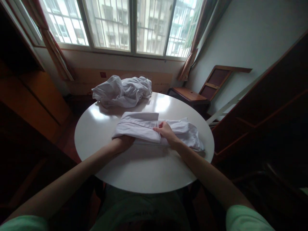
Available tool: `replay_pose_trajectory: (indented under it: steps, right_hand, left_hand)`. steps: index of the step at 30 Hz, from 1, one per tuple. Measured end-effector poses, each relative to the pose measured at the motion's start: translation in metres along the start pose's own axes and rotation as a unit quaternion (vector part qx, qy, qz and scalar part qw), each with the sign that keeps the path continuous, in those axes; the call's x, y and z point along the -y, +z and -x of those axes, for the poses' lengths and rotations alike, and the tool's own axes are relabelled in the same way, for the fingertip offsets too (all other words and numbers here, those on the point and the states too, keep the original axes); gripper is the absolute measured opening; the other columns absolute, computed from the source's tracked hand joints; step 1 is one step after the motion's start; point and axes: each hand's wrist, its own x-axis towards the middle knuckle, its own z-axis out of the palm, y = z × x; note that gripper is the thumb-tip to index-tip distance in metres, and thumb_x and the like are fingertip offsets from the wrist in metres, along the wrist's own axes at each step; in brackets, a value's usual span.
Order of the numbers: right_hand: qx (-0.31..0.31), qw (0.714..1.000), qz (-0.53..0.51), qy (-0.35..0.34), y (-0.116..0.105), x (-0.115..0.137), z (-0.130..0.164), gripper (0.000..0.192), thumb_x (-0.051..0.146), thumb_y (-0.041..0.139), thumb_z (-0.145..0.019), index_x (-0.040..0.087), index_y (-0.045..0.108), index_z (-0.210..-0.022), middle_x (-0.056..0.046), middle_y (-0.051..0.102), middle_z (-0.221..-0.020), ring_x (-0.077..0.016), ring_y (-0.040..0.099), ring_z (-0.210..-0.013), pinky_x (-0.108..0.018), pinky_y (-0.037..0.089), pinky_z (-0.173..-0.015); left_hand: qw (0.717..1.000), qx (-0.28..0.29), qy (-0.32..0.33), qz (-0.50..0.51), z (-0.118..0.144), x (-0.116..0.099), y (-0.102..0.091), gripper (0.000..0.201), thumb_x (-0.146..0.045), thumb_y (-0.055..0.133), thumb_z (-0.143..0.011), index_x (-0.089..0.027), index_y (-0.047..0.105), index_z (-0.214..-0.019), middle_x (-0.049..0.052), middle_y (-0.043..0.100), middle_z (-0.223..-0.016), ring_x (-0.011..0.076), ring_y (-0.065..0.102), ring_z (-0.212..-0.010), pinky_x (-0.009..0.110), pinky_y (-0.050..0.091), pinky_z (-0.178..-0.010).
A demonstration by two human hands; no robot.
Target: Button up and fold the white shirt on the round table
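A white garment (139,125) lies partly folded across the middle of the round table, its exact kind unclear. One part is doubled over on the left, while a flatter, wrinkled part stretches out to the right. My left hand (122,142) is tucked beneath the near left edge of the folded part, so its fingers are hidden under the cloth. At the right edge of that fold, my right hand (165,129) pinches the fabric between thumb and fingers. Behind it, a crumpled heap of white cloth (124,91) rests at the far left of the table.
The white, glossy round table (144,175) stands right before me. Beyond it are a barred window (110,25) and a long cardboard panel (161,78) against the wall. A wooden chair (190,94) stands at the back right, and dark wooden furniture (260,112) lines the right side.
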Motion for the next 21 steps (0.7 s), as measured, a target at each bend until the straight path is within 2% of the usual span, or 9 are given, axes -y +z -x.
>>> replay_pose_trajectory:
  steps: [3,4,6,8,10,12,14,17,21]
  right_hand:
    - [0.001,0.998,0.055,-0.041,-0.001,0.001,0.000,0.029,0.029,0.070,-0.061,0.021,0.042,-0.067,0.005,0.045,-0.063,-0.0117,0.044,-0.060,-0.025,0.033,-0.055]
    - [0.004,0.997,0.065,-0.051,-0.001,0.002,0.000,0.028,0.029,0.069,-0.062,0.021,0.042,-0.065,0.006,0.045,-0.061,-0.0116,0.043,-0.059,-0.025,0.032,-0.056]
    - [0.011,0.995,0.073,-0.062,-0.002,0.004,0.003,0.026,0.027,0.068,-0.064,0.021,0.042,-0.063,0.006,0.045,-0.059,-0.0115,0.043,-0.058,-0.025,0.031,-0.056]
    - [0.013,0.995,0.073,-0.066,-0.003,0.006,0.004,0.026,0.027,0.067,-0.064,0.021,0.042,-0.062,0.006,0.045,-0.058,-0.0114,0.042,-0.057,-0.025,0.030,-0.056]
    - [0.014,0.995,0.071,-0.071,-0.004,0.006,0.005,0.027,0.026,0.068,-0.063,0.021,0.042,-0.061,0.006,0.045,-0.058,-0.0112,0.042,-0.057,-0.025,0.030,-0.056]
    - [0.017,0.994,0.070,-0.078,-0.004,0.006,0.005,0.027,0.026,0.069,-0.063,0.020,0.043,-0.061,0.006,0.046,-0.058,-0.0111,0.043,-0.057,-0.025,0.030,-0.056]
    - [0.026,0.994,0.066,-0.081,-0.004,0.005,0.005,0.025,0.027,0.069,-0.063,0.020,0.044,-0.061,0.006,0.047,-0.058,-0.0111,0.043,-0.057,-0.025,0.031,-0.056]
    - [0.039,0.995,0.050,-0.078,-0.006,0.004,0.003,0.023,0.027,0.069,-0.063,0.020,0.047,-0.062,0.005,0.049,-0.059,-0.0112,0.044,-0.057,-0.025,0.033,-0.056]
    - [0.057,0.994,0.045,-0.079,-0.007,0.005,0.001,0.022,0.026,0.070,-0.062,0.020,0.049,-0.060,0.002,0.051,-0.059,-0.0119,0.046,-0.057,-0.026,0.034,-0.056]
  left_hand:
    - [0.991,0.045,0.123,0.030,0.020,-0.012,-0.016,0.033,-0.031,0.040,-0.089,-0.021,0.064,-0.108,0.007,0.067,-0.108,0.0180,0.061,-0.100,0.033,0.047,-0.092]
    - [0.985,0.039,0.165,0.042,0.023,-0.015,-0.022,0.031,-0.030,0.039,-0.089,-0.022,0.065,-0.105,0.006,0.069,-0.103,0.0166,0.063,-0.096,0.031,0.049,-0.088]
    - [0.977,-0.017,0.206,0.058,0.018,-0.018,-0.034,0.031,-0.026,0.038,-0.089,-0.021,0.066,-0.101,0.006,0.069,-0.096,0.0161,0.063,-0.092,0.032,0.051,-0.083]
    - [0.979,-0.089,0.173,0.058,0.001,-0.016,-0.044,0.033,-0.025,0.036,-0.090,-0.020,0.066,-0.102,0.007,0.069,-0.097,0.0172,0.062,-0.094,0.034,0.050,-0.084]
    - [0.984,-0.114,0.125,0.049,-0.021,-0.009,-0.050,0.035,-0.029,0.034,-0.091,-0.018,0.062,-0.108,0.009,0.066,-0.105,0.0184,0.060,-0.100,0.036,0.048,-0.089]
    - [0.992,-0.082,0.093,0.010,-0.041,0.003,-0.048,0.041,-0.035,0.035,-0.091,-0.015,0.055,-0.120,0.011,0.060,-0.120,0.0207,0.053,-0.114,0.038,0.042,-0.097]
    - [0.996,-0.021,0.058,-0.058,-0.052,0.017,-0.039,0.050,-0.043,0.037,-0.090,-0.013,0.048,-0.128,0.013,0.049,-0.135,0.0244,0.040,-0.129,0.042,0.032,-0.105]
    - [0.989,0.065,-0.011,-0.136,-0.051,0.034,-0.017,0.059,-0.051,0.033,-0.090,-0.014,0.041,-0.135,0.013,0.034,-0.146,0.0268,0.025,-0.137,0.044,0.023,-0.109]
    - [0.981,0.093,-0.044,-0.164,-0.040,0.043,0.001,0.064,-0.053,0.024,-0.091,-0.012,0.034,-0.140,0.012,0.027,-0.150,0.0253,0.019,-0.139,0.043,0.018,-0.111]
